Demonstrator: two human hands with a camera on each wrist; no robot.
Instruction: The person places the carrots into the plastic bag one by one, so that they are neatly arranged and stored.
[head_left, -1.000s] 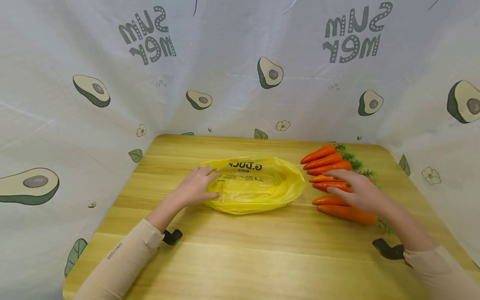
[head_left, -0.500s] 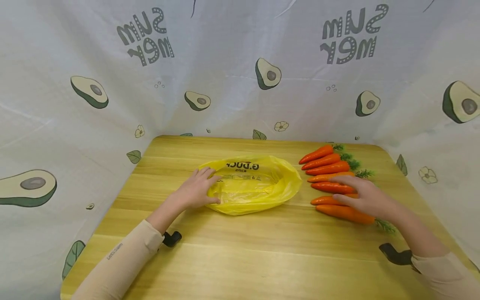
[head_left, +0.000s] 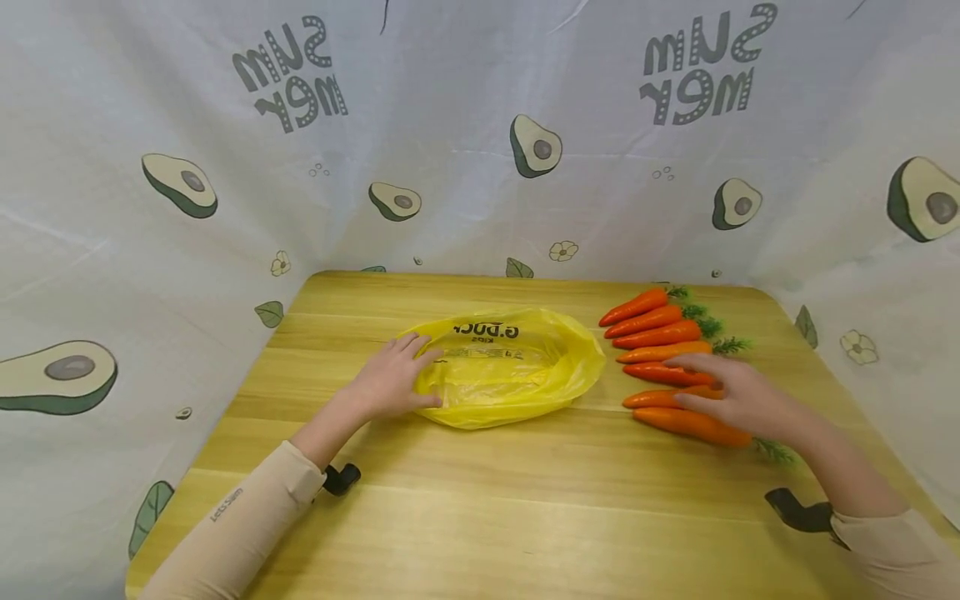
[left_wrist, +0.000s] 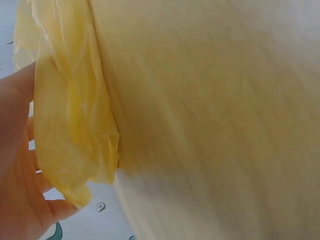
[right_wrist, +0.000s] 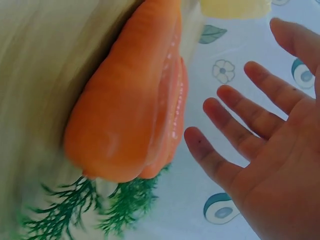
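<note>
A yellow plastic bag (head_left: pixel 495 400) with dark mirrored lettering lies on the wooden table, its mouth spread open. At the bag's left end is my left hand (head_left: pixel 390 379), thumb and fingers spread apart at the rim. In the left wrist view, crinkled bag plastic (left_wrist: pixel 70 120) lies against these fingers. Several orange-red carrots (head_left: pixel 686 425) with green tops lie in a column to the right of the bag. Over the lower carrots hovers my right hand (head_left: pixel 742 400). The right wrist view shows its fingers spread with nothing between them, beside a large orange carrot (right_wrist: pixel 120 100).
The wooden table (head_left: pixel 480 517) has rounded corners at its far edge. A white curtain (head_left: pixel 450 125) printed with avocados and mirrored lettering hangs behind it and along both sides. Black wrist straps (head_left: pixel 341 479) show on both forearms.
My right hand has shifted from the middle carrots down towards the nearer ones. The left hand stays at the bag's left end, and the carrots stay in place.
</note>
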